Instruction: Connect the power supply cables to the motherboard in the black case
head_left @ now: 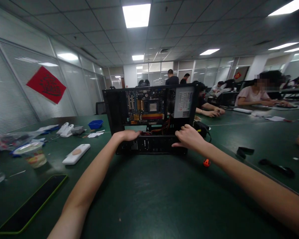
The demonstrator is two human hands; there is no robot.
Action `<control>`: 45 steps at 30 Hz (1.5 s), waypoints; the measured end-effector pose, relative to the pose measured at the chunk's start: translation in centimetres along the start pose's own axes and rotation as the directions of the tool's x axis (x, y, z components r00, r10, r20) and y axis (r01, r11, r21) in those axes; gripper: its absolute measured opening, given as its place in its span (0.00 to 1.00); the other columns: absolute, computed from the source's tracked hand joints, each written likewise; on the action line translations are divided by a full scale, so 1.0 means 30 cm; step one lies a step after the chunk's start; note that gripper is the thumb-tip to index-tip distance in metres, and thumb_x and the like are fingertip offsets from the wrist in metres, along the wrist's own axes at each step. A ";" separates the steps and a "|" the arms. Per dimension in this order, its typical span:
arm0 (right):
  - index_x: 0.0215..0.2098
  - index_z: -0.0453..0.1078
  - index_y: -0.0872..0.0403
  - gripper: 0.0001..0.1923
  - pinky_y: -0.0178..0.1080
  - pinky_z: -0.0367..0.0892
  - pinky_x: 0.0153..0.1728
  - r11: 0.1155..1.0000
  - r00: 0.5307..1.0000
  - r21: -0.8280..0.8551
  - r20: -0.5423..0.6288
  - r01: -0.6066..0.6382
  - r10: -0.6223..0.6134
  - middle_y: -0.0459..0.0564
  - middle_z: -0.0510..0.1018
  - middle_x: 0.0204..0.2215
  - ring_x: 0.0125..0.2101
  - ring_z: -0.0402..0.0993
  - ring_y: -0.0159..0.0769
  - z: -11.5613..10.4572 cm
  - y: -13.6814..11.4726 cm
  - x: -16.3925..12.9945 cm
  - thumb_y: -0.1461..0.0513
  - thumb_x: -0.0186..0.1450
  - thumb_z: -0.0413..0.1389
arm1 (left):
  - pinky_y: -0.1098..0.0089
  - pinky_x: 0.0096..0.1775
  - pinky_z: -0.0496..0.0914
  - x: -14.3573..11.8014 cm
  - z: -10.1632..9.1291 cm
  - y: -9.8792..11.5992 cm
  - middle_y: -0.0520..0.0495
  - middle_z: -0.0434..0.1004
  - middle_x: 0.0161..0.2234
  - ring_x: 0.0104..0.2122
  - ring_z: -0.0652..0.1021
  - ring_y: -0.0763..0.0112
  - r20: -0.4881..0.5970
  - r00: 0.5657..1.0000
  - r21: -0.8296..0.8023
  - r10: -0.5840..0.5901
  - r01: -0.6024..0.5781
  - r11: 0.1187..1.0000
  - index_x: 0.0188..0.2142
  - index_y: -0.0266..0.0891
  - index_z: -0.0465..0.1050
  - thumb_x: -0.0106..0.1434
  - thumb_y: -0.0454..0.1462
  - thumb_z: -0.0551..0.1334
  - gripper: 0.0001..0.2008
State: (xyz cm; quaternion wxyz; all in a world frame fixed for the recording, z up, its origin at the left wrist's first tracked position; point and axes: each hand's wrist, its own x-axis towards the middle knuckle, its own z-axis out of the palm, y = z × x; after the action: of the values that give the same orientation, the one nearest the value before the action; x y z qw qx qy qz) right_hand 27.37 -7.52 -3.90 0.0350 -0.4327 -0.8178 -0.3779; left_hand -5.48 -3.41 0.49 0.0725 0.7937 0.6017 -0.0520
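Note:
An open black computer case (161, 145) stands on the green table in front of me, its inside facing me. A motherboard (139, 99) with a bare processor socket area sits in its upper middle. At the upper right is the power supply (184, 99) with a white label, and loose cables run below it. My left hand (129, 135) grips the upper edge of the low front panel at the left, its fingertips partly hidden inside. Near the right end of that edge, my right hand (189, 136) is closed over it, thumb on the near side.
A small orange-red object (206, 162) lies right of the case. On the left are a green-edged black slab (32, 204), a white device (76, 154), a plastic cup (32, 154) and a blue tray (95, 124). Black pieces (276, 167) lie at right. Several people sit beyond.

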 end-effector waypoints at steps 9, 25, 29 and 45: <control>0.28 0.77 0.59 0.31 0.43 0.53 0.39 0.999 0.996 0.040 -0.087 -0.011 0.014 0.59 0.81 0.25 0.30 0.75 0.42 -0.007 0.005 -0.063 0.44 0.74 0.51 | 0.68 0.55 0.69 -0.102 -0.047 0.036 0.36 0.77 0.59 0.55 0.78 0.55 0.204 0.974 0.090 0.098 -0.119 0.989 0.55 0.34 0.78 0.72 0.46 0.48 0.26; 0.50 0.74 0.59 0.22 0.43 0.67 0.45 0.783 0.987 0.611 -0.157 0.115 -0.022 0.62 0.80 0.47 0.47 0.77 0.49 -0.126 -0.168 0.145 0.49 0.74 0.52 | 0.70 0.42 0.71 -0.008 -0.022 0.037 0.42 0.85 0.46 0.43 0.82 0.62 0.075 0.929 0.041 0.362 -0.365 0.930 0.51 0.36 0.82 0.67 0.40 0.61 0.18; 0.46 0.76 0.58 0.17 0.39 0.66 0.39 0.533 0.992 0.838 -0.125 0.112 -0.013 0.58 0.84 0.40 0.40 0.79 0.43 -0.156 -0.199 0.278 0.52 0.72 0.56 | 0.68 0.43 0.70 -0.082 -0.094 0.017 0.42 0.84 0.42 0.41 0.80 0.61 -0.195 0.840 0.122 0.507 -0.492 0.862 0.44 0.37 0.84 0.67 0.42 0.63 0.14; 0.37 0.74 0.56 0.23 0.33 0.59 0.22 0.120 0.992 0.990 0.083 -0.072 -0.093 0.43 0.74 0.18 0.19 0.70 0.30 -0.446 0.004 0.131 0.44 0.68 0.57 | 0.65 0.48 0.75 -0.302 -0.176 0.137 0.41 0.80 0.53 0.48 0.81 0.61 -0.495 0.588 0.063 0.639 -0.709 0.702 0.59 0.39 0.71 0.63 0.37 0.68 0.25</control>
State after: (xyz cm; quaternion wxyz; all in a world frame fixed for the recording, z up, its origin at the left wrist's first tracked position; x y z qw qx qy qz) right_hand 21.41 -13.48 7.18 0.2597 -0.3172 -0.8657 0.2872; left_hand -4.00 -12.15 7.44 -0.0095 0.9412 0.2551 0.2211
